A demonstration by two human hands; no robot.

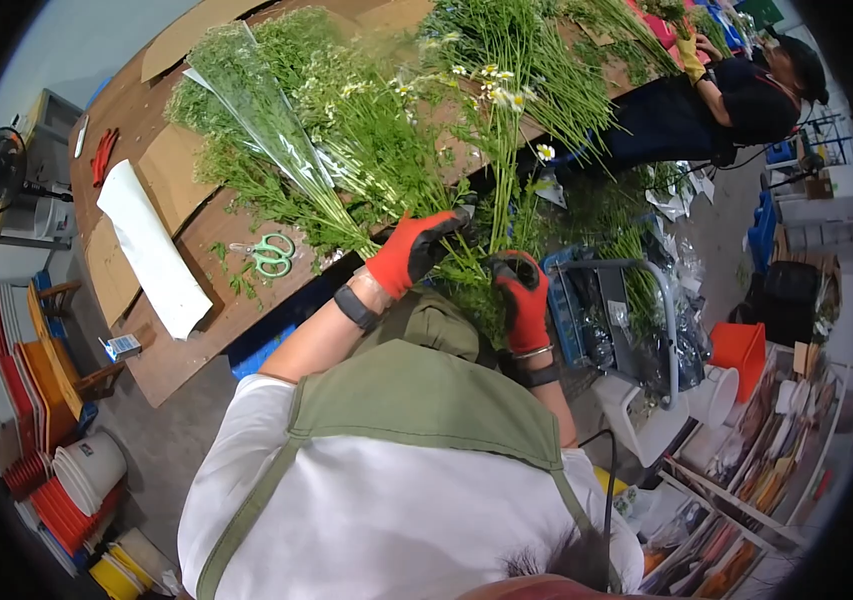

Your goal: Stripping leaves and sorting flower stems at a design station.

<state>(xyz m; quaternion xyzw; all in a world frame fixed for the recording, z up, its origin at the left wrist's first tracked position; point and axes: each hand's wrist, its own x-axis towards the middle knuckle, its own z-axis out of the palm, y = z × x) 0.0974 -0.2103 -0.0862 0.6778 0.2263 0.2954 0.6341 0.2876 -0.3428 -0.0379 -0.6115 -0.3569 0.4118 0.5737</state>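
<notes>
My left hand (pixel 417 251), in a red glove with a dark palm, is closed on green flower stems at the table's near edge. My right hand (pixel 522 300), gloved alike, is curled around leafy lower stems beside my apron. Between and above the hands stand stems with white daisy-like flowers (pixel 501 96). A bunch of small-flowered greenery (pixel 366 112) lies just beyond my left hand, beside a bunch in a clear plastic sleeve (pixel 269 112). Green-handled scissors (pixel 273 255) lie on the table, left of my left hand. The fingertips of both hands are partly hidden by foliage.
The wooden table (pixel 163 375) bears cardboard, a white paper roll (pixel 152 247) and red gloves (pixel 103 156). A co-worker (pixel 756 97) stands at the upper right, holding flowers. Right of me is a metal-framed cart (pixel 670 330) with plastic and stems; stacked buckets (pixel 88 472) stand lower left.
</notes>
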